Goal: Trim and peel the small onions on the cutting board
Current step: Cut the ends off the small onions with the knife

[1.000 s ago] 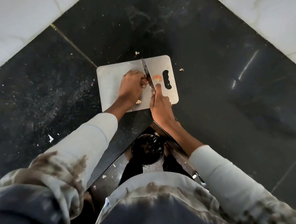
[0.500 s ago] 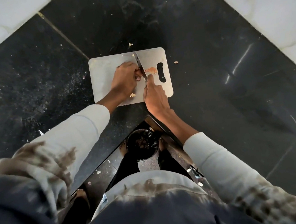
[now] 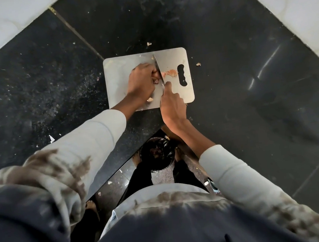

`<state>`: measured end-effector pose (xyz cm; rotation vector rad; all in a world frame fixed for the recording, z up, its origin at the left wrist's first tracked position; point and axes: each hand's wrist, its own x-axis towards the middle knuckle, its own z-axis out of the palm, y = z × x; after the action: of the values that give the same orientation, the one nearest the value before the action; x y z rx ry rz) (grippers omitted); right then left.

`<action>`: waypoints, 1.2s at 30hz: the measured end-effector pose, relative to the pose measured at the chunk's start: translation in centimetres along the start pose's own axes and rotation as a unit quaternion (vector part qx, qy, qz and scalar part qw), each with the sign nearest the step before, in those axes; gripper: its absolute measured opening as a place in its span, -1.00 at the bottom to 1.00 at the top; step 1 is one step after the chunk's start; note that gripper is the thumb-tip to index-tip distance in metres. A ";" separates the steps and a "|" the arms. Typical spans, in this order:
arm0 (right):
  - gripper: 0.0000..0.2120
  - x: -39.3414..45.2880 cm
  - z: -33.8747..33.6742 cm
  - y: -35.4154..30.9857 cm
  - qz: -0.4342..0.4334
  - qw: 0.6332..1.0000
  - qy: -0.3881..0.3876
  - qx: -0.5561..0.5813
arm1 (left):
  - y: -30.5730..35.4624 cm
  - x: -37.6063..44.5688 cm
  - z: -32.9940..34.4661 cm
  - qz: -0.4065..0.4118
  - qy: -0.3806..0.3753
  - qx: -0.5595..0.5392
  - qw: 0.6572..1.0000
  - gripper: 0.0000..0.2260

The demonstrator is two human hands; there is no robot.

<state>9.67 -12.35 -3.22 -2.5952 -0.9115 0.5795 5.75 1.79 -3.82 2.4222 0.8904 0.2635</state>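
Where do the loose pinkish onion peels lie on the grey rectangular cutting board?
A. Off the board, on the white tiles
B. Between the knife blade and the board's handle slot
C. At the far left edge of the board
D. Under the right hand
B: the pinkish onion peels lie on the grey rectangular cutting board, to the right of the steel knife blade and just left of the dark handle slot.

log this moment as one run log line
step: trimming onion | left hand: holds small onion on cutting board | right hand: grips knife, blade at onion | peel scrap beside blade
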 end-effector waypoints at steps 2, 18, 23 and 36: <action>-0.75 -1.5 0.1 0.9 0.011 1.000 -0.008 -0.010 | 0.2 -0.3 0.0 -0.006 0.007 0.003 1.000 -0.87; -0.76 -1.2 -3.8 2.0 0.004 0.998 0.032 0.047 | 2.6 0.1 0.0 -0.068 -0.004 0.142 0.988 -0.56; -0.74 -0.7 -4.3 2.2 0.011 0.996 0.037 0.085 | 2.3 0.8 -1.6 -0.061 -0.039 0.125 0.989 -0.44; -0.74 -0.2 -3.9 2.4 0.039 0.991 0.037 0.125 | 1.8 1.2 -2.2 0.134 -0.117 0.136 0.975 -0.65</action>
<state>12.64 -14.87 -0.85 -2.4173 -0.6689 0.5753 6.90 2.38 -0.96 2.7579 0.5210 -0.0515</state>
